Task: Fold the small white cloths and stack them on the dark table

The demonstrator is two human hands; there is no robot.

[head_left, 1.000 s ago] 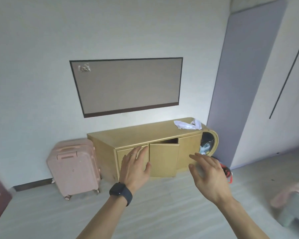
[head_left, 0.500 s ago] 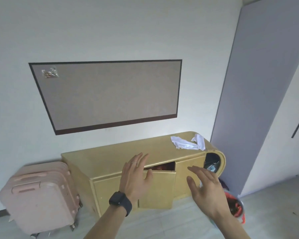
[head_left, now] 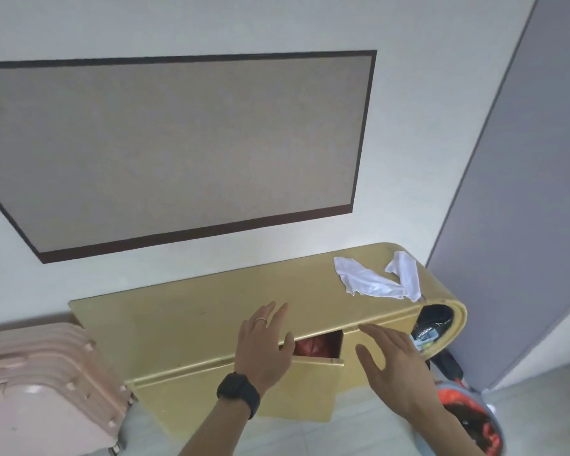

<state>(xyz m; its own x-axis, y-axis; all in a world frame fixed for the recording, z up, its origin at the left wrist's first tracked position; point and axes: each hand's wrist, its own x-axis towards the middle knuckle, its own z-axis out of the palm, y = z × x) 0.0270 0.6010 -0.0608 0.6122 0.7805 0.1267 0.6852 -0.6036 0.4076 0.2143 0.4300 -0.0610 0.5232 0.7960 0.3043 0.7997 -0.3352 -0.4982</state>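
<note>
Two crumpled white cloths [head_left: 375, 279] lie on the yellow surface [head_left: 195, 311] of a low cabinet [head_left: 185, 393], at its rounded right end and close to the wall. They overlap at their near ends and form a rough V. One runs from far left to near right, and the other is a narrower strip lying almost front to back.

Both hands are raised in front of the cabinet's near edge, and the cloths lie beyond them and to the right. The right hand [head_left: 392, 366] is the nearer one and probably has the shorter reach, forward and a little right. The left hand [head_left: 264, 347] is farther off, above a door [head_left: 313, 386] that stands ajar.

Both hands are released, with fingers spread and straight, and grasp nothing. Neither plainly touches the cabinet. No dark table is in view.
</note>
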